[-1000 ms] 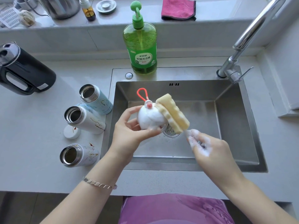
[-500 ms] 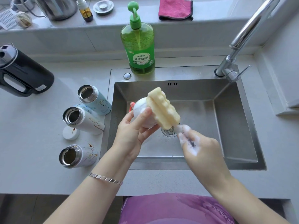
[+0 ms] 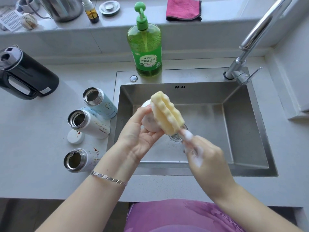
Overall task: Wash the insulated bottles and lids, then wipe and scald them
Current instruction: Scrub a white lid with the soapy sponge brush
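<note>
Over the steel sink (image 3: 247,131), my left hand (image 3: 138,139) grips a round white bottle lid (image 3: 149,122). A yellow ridged sponge brush (image 3: 167,113) lies against the lid, its handle held by my soapy right hand (image 3: 205,158). Three open insulated bottles lie on the counter left of the sink: a light blue one (image 3: 100,102), a white one (image 3: 88,124) and another white one (image 3: 78,160). A loose white lid (image 3: 75,137) rests between the two white bottles.
A green dish soap bottle (image 3: 145,47) stands behind the sink, the faucet (image 3: 250,39) at the back right. A black kettle (image 3: 25,76) sits at the far left. The ledge holds a pink cloth (image 3: 183,9), a small bottle (image 3: 91,11) and a metal strainer (image 3: 109,7).
The lid turned in my left hand, so its red loop is now hidden. The sponge brush shifted up and left across the lid, and my right hand followed.
</note>
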Tool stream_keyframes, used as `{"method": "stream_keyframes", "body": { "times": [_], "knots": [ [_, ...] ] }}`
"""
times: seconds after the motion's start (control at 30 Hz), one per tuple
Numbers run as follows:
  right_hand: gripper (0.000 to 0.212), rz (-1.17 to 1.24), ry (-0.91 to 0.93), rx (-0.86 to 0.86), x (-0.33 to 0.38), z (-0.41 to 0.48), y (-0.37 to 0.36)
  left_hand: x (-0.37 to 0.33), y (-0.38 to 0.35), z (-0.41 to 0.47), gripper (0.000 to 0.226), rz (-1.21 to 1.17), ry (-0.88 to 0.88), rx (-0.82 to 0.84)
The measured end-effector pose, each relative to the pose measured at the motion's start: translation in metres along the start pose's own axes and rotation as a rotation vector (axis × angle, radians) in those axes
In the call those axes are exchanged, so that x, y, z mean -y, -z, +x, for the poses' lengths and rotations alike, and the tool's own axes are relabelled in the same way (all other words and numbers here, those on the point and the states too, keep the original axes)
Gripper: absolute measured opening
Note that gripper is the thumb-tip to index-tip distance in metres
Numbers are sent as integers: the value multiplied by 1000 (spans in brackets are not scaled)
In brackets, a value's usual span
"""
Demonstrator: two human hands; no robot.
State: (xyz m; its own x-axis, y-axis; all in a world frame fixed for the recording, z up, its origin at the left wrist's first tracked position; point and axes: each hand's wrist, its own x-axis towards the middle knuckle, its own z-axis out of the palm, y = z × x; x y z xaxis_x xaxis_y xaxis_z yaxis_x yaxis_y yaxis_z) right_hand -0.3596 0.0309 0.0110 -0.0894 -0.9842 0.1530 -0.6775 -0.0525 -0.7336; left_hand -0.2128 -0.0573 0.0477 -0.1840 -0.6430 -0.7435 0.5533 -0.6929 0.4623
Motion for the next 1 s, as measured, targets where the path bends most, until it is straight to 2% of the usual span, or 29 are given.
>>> {"method": "stream_keyframes", "body": {
  "times": [0.1, 0.23, 0.33, 0.4, 0.43, 0.47, 0.53, 0.6, 0.63, 0.67, 0.77, 0.83, 0.93, 1.0],
  "knots": [
    [39, 68, -104, -25, -1, 6, 1, 1, 0, -1, 40, -9, -34, 53],
    [41, 46, -31, -10, 4, 5, 5, 0, 4, -1, 31, -1, -47, 125],
    [32, 48, -229, 30, -12, 11, 7, -1, 14, 4, 35, 75, -43, 140],
    [31, 130, -363, 51, -21, 12, 12, 1, 20, 7, 32, 162, -68, 110],
    [32, 177, -395, 55, -20, 11, 15, 2, 22, 8, 38, 212, -102, 84],
    [32, 222, -417, 68, -16, 9, 17, 3, 24, 9, 55, 262, -149, 53],
    [30, 322, -452, 111, -8, 4, 18, 4, 31, 14, 106, 362, -248, -14],
    [31, 383, -485, 158, -4, 5, 15, 6, 35, 17, 137, 462, -345, -39],
    [33, 403, -496, 173, -2, 5, 14, 6, 35, 17, 138, 515, -394, -35],
    [34, 417, -492, 179, 3, 5, 12, 7, 34, 16, 130, 556, -440, -18],
    [43, 395, -371, 163, 22, 4, 14, 10, 31, 12, 92, 666, -532, 55],
    [48, 347, -318, 166, 26, 6, 16, 11, 31, 11, 74, 742, -558, 31],
    [34, 266, -352, 173, 13, 8, 14, 15, 33, 11, 69, 772, -559, -14],
    [34, 218, -324, 202, 12, 6, 15, 17, 32, 9, 65, 829, -597, -40]
  ]
}}
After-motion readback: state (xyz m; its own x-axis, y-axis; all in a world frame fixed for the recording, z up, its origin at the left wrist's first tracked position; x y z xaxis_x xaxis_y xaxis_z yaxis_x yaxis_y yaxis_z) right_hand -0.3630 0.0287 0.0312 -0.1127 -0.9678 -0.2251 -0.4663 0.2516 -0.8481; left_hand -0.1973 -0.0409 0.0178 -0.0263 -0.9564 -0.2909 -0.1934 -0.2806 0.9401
